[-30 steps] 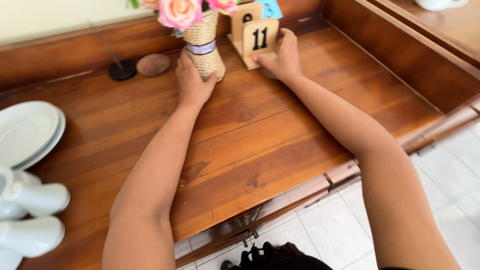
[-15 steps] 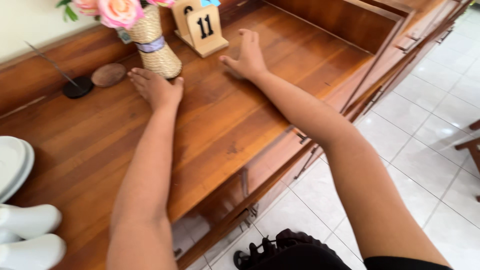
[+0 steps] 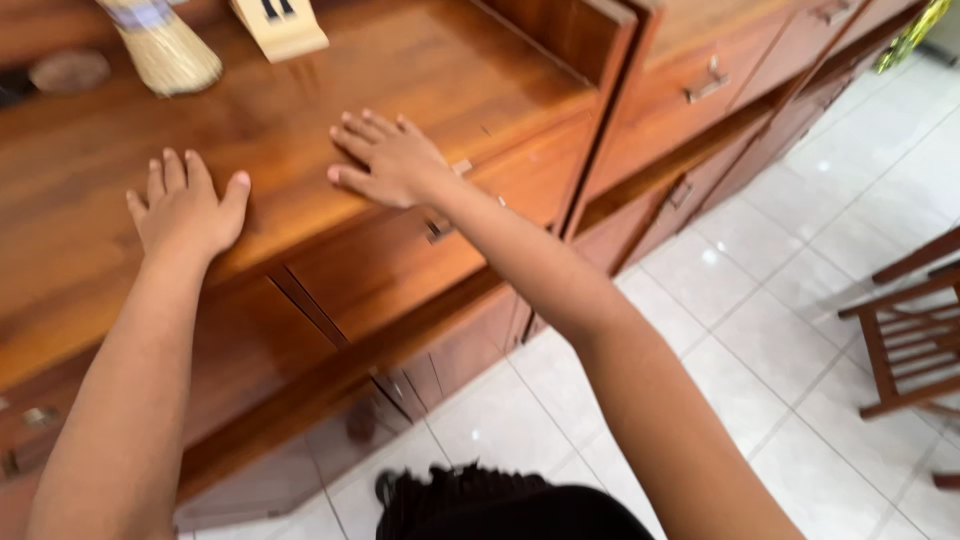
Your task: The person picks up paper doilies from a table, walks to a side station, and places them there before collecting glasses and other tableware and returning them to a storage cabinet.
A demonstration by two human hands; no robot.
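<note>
- Resting flat near the front edge of the wooden worktop, the left hand lies open, holding nothing.
- Right hand likewise spread, empty, palm down.
- Rope-wrapped vase and wooden number stand stand well apart toward the back edge.

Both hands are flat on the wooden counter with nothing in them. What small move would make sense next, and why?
Probably lifting both palms off the wood. The left hand and right hand lie open and empty on the counter, apart from the rope-wrapped vase and the wooden number stand at the back. Neither is within the fingers' touch, so nothing needs letting go first.
</note>
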